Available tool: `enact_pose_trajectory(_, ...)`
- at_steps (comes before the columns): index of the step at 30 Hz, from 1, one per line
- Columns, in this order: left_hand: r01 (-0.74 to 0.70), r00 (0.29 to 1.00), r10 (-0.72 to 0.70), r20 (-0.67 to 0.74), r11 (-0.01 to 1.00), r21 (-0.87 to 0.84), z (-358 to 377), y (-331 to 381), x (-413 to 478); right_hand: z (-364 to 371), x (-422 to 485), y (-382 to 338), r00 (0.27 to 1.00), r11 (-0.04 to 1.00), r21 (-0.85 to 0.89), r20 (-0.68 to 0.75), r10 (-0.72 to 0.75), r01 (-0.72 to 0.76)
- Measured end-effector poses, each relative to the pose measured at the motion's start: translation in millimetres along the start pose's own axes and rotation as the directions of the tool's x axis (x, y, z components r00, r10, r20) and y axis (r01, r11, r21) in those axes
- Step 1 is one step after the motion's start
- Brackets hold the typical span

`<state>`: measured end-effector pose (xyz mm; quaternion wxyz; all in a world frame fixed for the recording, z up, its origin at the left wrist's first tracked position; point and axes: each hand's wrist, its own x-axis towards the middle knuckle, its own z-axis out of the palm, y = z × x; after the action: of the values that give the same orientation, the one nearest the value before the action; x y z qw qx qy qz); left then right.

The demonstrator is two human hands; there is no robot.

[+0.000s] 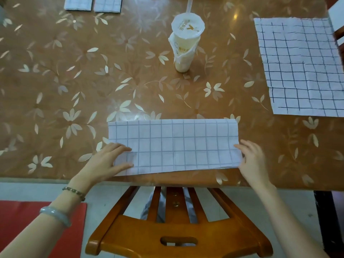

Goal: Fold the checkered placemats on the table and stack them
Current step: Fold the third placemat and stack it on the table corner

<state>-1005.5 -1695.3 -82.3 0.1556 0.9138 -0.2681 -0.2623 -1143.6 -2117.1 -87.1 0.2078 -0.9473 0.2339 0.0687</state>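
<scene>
Hands frame a folded checkered placemat (pixel 174 146) at the near edge of a floral table (pixel 74 81): the left hand (pixel 106 161) lies open with fingertips on its left end, the right hand (pixel 251 159) open at its right end. An unfolded placemat (pixel 305 67) lies far right, two folded placemats (pixel 93 3) at the far side, a sealed drink cup (pixel 185 43) between.

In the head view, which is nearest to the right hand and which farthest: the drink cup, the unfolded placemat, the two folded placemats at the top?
From the right hand:
1. Unfolded placemat, on the right side of the table, just beyond that hand.
2. Drink cup, at the middle, farther back.
3. Two folded placemats, at the far left edge; farthest.
</scene>
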Motion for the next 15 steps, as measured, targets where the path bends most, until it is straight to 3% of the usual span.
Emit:
enact_pose_trajectory(2, -0.064, 0.99, 0.069, -0.121, 0.997, 0.049, 14, 10, 14, 3, 0, -28, 0.994, 0.996, 0.087, -0.111, 0.002, 0.008)
enact_pose_trajectory(5, -0.047, 0.978, 0.078, -0.192, 0.986, 0.162, 42, 32, 56, 33, 9, -94, 0.991, 0.973, 0.194, -0.069, -0.116, 0.127)
enact_pose_trajectory(7, -0.008, 0.982, 0.042, -0.185, 0.983, 0.183, 59, 46, 82, 66, 19, -130, 0.959, 0.952, 0.126, 0.018, -0.282, 0.277)
enact_pose_trajectory(9, 0.034, 0.98, 0.001, -0.197, 0.984, 0.175, 69, 57, 100, 95, 30, -147, 0.926, 0.933, 0.014, 0.117, -0.359, 0.36)
enact_pose_trajectory(15, 0.116, 0.97, -0.072, -0.231, 0.976, 0.185, 89, 69, 116, 121, 53, -141, 0.907, 0.902, -0.17, 0.218, -0.359, 0.397)
